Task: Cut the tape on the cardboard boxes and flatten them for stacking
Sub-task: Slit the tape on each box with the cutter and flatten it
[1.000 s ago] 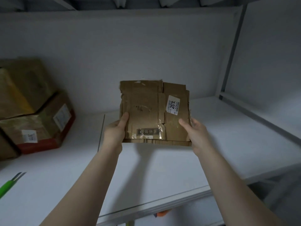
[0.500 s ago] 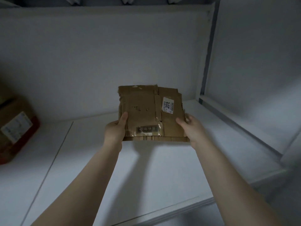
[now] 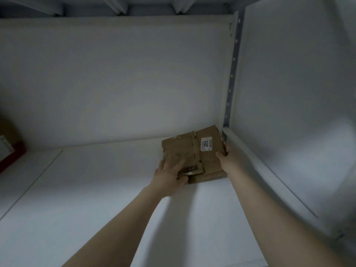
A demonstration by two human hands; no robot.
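Note:
A flattened brown cardboard box point(image 3: 192, 149) with a white label and strips of clear tape lies low at the back right corner of the white shelf point(image 3: 96, 189). My left hand point(image 3: 170, 175) rests on its near left part, fingers spread over the top and thumb at the near edge. My right hand point(image 3: 228, 158) grips its right edge, close to the shelf's side rail. Whether the box touches the shelf surface is hard to tell.
A red and brown box point(image 3: 9, 153) shows at the far left edge. A perforated metal upright point(image 3: 232, 74) and a sloping side rail point(image 3: 269, 174) bound the shelf on the right. The back wall point(image 3: 115, 83) stands just behind the flattened box.
Both hands have carried the flattened box from the shelf's middle, held upright, to the back right corner and tipped it down flat. My view has swung right; the boxes at the left have mostly left view.

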